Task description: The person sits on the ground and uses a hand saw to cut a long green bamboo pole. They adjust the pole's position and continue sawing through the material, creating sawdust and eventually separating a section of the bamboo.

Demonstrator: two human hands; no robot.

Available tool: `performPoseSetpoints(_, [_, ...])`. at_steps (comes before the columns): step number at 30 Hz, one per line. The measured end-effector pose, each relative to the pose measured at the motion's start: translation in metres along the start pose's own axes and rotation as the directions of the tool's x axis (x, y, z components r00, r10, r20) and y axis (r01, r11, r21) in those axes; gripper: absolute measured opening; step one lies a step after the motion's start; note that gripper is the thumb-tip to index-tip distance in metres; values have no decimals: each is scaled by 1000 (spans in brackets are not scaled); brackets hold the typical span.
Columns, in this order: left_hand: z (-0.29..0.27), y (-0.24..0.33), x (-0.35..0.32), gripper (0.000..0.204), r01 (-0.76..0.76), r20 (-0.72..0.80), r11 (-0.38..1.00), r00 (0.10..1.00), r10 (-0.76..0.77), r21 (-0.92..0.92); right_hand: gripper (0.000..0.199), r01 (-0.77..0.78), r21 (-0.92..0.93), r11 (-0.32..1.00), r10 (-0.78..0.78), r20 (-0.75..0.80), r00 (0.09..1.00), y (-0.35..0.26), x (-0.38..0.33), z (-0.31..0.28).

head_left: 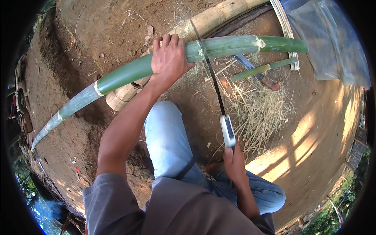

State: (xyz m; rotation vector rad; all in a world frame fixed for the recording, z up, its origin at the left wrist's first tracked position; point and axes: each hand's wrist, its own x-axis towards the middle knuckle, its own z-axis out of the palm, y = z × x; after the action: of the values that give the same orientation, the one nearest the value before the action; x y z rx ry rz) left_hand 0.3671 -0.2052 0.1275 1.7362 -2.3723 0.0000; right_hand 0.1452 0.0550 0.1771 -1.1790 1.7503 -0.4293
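A long green bamboo pole lies across the view, resting over a thick dry bamboo log. My left hand is closed over the top of the pole, fingers on its far side. Just right of that hand, the dark blade of a handsaw crosses the pole, with pale sawdust where they meet. My right hand grips the saw's handle, below the white-and-black part. How deep the blade sits in the bamboo cannot be made out.
Right of the saw lie a short green bamboo piece, a knife with a wooden handle and a heap of pale shavings. Long split strips and a clear plastic sheet are at far right. My bent knee is near the pole.
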Motion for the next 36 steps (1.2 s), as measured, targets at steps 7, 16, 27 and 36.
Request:
performPoseSetpoints(7, [-2, 0, 10, 63, -73, -37, 997, 997, 73, 14, 38, 152, -23, 988, -153, -78, 985, -42, 121, 25])
performPoseSetpoints(16, [-5, -3, 6, 65, -37, 31, 999, 999, 36, 21, 40, 65, -78, 995, -70, -56, 996, -10, 50, 21])
performPoseSetpoints(27, [-13, -8, 13, 70, -10, 145, 999, 989, 5, 32, 47, -19, 94, 995, 22, -36, 999, 54, 8, 17])
performPoseSetpoints(36, [-13, -5, 17, 72, -47, 139, 994, 990, 33, 102, 46, -66, 511, 857, 239, -282, 929, 66, 9, -35])
